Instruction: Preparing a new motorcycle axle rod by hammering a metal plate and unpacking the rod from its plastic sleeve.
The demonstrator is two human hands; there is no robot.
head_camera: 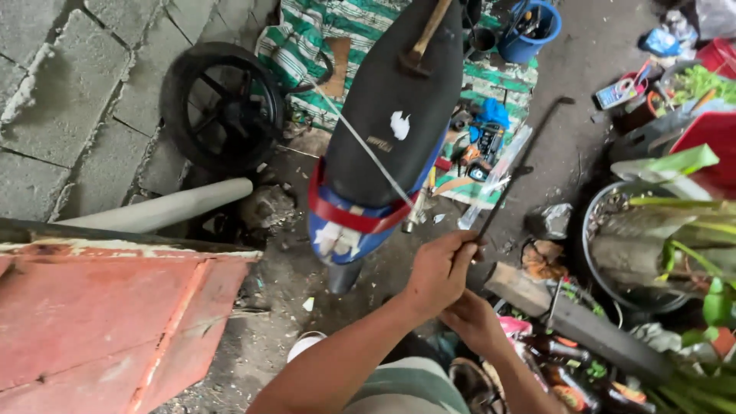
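My left hand [441,268] is shut on the near end of a thin dark metal rod [514,172], which runs up and to the right over the dirt floor. My right hand [475,322] sits just below and behind the left wrist; its fingers are partly hidden, so what it holds is unclear. Directly in front stands the rear of a motorbike, with a black seat [391,100], a red tail band [345,215] and a blue body. A hammer [422,42] lies on the seat. A thin white cable [360,142] crosses the seat diagonally.
A black wheel [222,103] leans by the block wall. Tools lie scattered on a green striped mat [307,38] near a blue bucket [529,27]. A red metal panel [100,314] and a white pipe [169,207] are left. A basin with plants [594,230], a wood block [521,287] and bottles [567,376] crowd the right.
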